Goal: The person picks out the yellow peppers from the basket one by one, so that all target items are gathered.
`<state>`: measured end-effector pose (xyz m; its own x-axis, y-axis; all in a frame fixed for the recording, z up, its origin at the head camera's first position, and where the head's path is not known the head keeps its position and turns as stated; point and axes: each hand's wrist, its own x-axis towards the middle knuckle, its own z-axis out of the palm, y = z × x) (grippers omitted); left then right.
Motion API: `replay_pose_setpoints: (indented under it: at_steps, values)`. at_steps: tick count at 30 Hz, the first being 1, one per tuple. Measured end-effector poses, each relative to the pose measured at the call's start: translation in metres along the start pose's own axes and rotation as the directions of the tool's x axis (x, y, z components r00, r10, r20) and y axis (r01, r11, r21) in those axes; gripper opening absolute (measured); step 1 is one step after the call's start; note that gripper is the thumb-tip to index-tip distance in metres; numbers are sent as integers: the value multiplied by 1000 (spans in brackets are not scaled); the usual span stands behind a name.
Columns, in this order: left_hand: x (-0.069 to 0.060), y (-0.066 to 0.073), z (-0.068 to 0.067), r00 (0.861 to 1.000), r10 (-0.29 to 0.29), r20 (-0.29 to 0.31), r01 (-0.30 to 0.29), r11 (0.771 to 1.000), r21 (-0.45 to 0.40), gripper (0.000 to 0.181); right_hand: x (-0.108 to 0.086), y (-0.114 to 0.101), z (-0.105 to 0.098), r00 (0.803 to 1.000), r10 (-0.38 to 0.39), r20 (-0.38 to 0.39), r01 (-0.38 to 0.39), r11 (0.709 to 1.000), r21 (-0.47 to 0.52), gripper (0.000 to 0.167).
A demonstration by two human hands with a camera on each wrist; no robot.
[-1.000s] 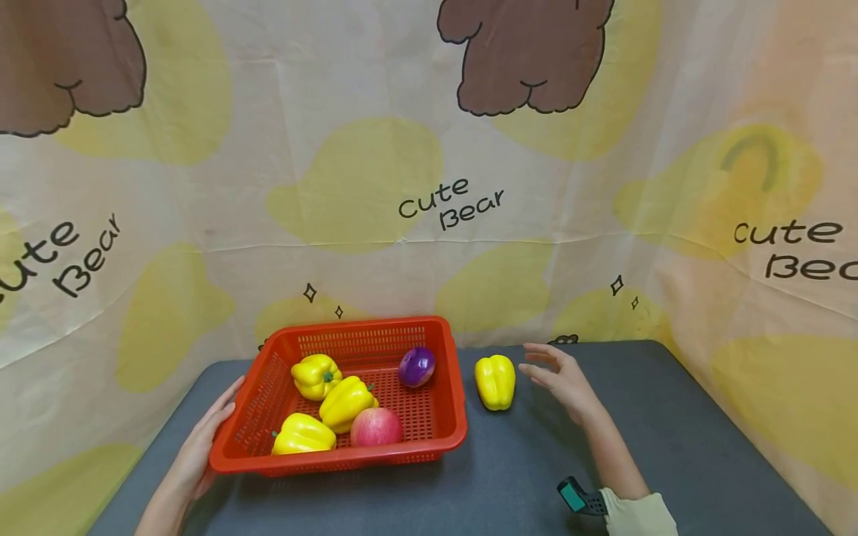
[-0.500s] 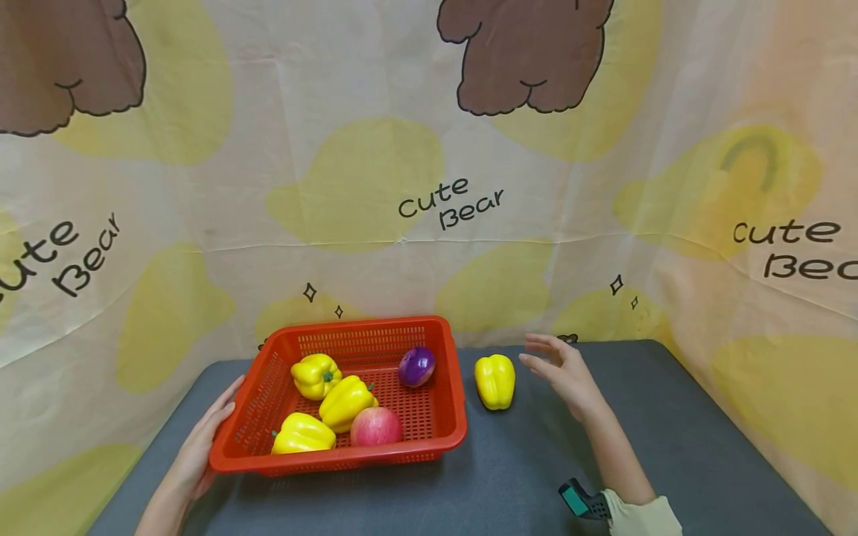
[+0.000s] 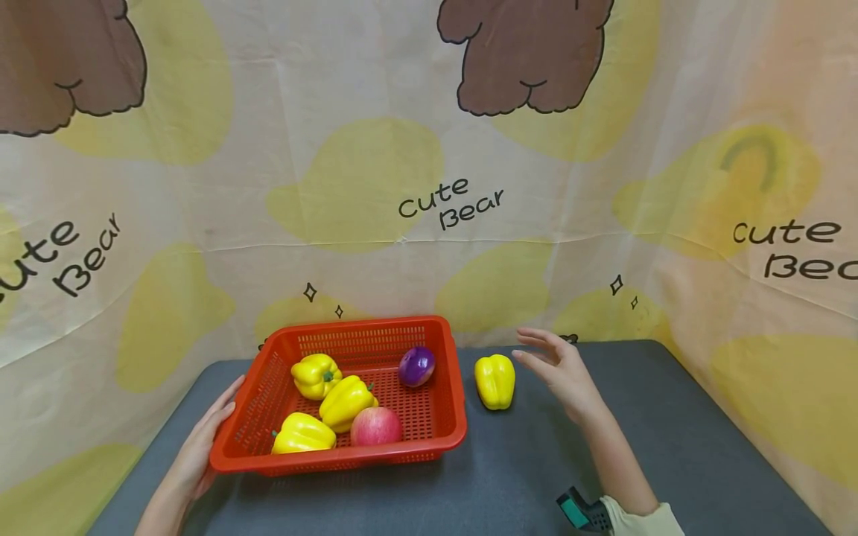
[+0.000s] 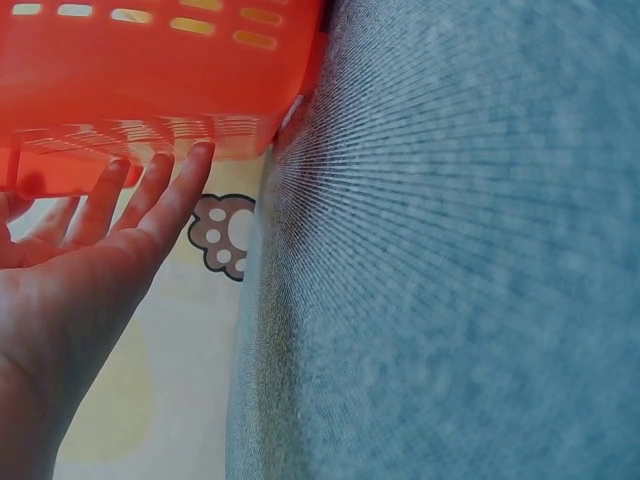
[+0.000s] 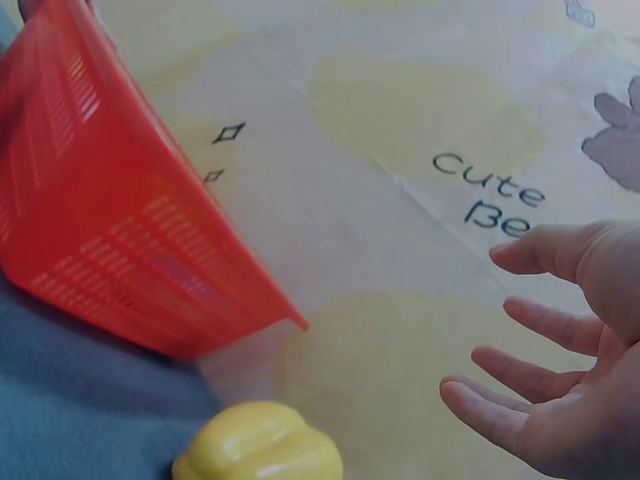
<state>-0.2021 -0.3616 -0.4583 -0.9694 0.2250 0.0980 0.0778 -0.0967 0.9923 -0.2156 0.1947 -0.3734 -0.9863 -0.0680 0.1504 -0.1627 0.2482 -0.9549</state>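
Note:
A red slotted plastic basket [image 3: 458, 417] stands on the table, holding three yellow bell peppers [image 3: 346, 404], a pink-red apple [image 3: 376, 426] and a glossy purple round vegetable [image 3: 416, 367]. My left hand [image 3: 198, 447] lies along the basket's left side; in the left wrist view its straight fingers [image 4: 178, 205] touch the wall. Another yellow bell pepper [image 3: 494, 383] rests on the table right of the basket. Just right of it and slightly above, my right hand [image 3: 564, 378] hovers with fingers spread, holding nothing; the right wrist view shows a gap between the hand [image 5: 560, 370] and this pepper [image 5: 258, 445].
The grey cloth-covered table [image 3: 697, 447] runs up to a printed curtain [image 3: 375, 186] with bear drawings and lettering behind it. A black strap with a teal patch [image 3: 574, 512] is at the right wrist.
My right hand has risen a little and shifted slightly left, so its fingertips are now over the loose pepper's upper right. The left hand, basket and its contents have stayed put.

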Motion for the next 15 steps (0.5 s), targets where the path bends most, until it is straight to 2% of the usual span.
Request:
replay_pose_setpoints:
  at_steps: [6,15]
  values:
    - [0,-2,-1,999,21,32,-20,1000,-8,58,-4,-8,5,999,-52,5,52,999,8,50]
    - [-1,0,0,1000,-3,22,3,1000,14,61,-11,-18,15,996,-83,23,82,996,34,49]
